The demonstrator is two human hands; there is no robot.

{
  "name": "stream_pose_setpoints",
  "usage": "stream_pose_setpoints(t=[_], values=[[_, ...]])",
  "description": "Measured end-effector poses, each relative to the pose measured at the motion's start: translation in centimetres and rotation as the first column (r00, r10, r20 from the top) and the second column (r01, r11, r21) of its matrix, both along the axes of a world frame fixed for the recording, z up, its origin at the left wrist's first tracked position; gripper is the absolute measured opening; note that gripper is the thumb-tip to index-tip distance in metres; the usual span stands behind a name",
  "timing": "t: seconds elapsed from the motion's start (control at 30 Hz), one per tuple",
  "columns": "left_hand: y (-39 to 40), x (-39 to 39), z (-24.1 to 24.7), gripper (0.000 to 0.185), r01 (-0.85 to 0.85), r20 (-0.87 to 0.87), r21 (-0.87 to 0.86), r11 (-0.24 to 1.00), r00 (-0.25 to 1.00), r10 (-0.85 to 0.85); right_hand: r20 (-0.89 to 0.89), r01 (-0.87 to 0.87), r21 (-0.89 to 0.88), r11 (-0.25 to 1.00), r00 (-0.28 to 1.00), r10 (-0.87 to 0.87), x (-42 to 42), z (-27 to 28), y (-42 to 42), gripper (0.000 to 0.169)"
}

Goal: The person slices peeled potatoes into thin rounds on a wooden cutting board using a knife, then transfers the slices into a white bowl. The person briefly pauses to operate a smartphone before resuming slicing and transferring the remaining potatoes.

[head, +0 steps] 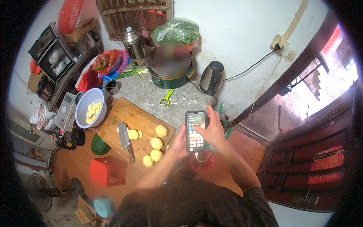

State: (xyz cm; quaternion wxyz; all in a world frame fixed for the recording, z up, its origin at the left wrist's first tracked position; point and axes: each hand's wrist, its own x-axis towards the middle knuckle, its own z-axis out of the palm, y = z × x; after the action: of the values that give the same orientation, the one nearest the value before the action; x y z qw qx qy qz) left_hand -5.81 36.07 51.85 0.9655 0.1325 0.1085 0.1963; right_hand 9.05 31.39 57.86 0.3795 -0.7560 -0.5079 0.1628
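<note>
A smartphone [195, 144] with a lit screen is held upright before me, a white charging cable [196, 155] plugged into its lower end. My left hand [178, 144] grips its left edge and back. On the other side, my right hand [213, 129] rests its thumb on the screen, fingers stretched along the right edge. Left of the phone, a wooden cutting board [119, 110] carries a cleaver [124, 137], potato slices [133, 134] and several whole peeled potatoes [156, 143]. A pale blue basin [80, 113] holds more slices [93, 113]. A green peeler [168, 98] lies beyond the board.
On the grey countertop [136, 93] stand an electric cooker [167, 82], a kettle [211, 78] with its cord plugged in, and a steel thermos [133, 48]. Below are a red stool [106, 171] and a dark green melon [99, 145]. A doorway [300, 105] opens at right.
</note>
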Motion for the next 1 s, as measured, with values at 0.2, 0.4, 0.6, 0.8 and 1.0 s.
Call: stream_pose_setpoints(t=[0.2, 0.4, 0.6, 0.8, 1.0], values=[[0.01, -0.05, -0.22, 0.072, -0.004, -0.015, 0.010, 1.000, 1.000, 0.004, -0.017, -0.003, -0.046, 0.999, 1.000, 0.002, -0.12, 0.42, 0.08, 0.097], [0.02, -0.02, -0.37, 0.073, -0.004, -0.017, 0.004, 1.000, 1.000, 0.004, -0.017, -0.005, -0.058, 0.998, 1.000, 0.004, 0.02, 0.14, 0.14, 0.097], [0.12, -0.11, -0.28, 0.073, 0.019, 0.004, 0.019, 1.000, 1.000, -0.019, -0.020, -0.011, -0.057, 0.998, 1.000, 0.010, 0.10, 0.15, 0.20, 0.098], [0.00, -0.20, 0.27, 0.071, 0.018, -0.007, -0.009, 1.000, 1.000, -0.018, 0.006, -0.008, -0.058, 0.998, 1.000, 0.008, -0.01, 0.28, 0.20, 0.097], [0.01, -0.08, 0.50, 0.074, 0.020, 0.054, 0.043, 0.999, 0.998, -0.023, -0.120, 0.068, 0.115, 0.991, 0.991, -0.054, 0.68, 0.33, 0.12, 0.090]])
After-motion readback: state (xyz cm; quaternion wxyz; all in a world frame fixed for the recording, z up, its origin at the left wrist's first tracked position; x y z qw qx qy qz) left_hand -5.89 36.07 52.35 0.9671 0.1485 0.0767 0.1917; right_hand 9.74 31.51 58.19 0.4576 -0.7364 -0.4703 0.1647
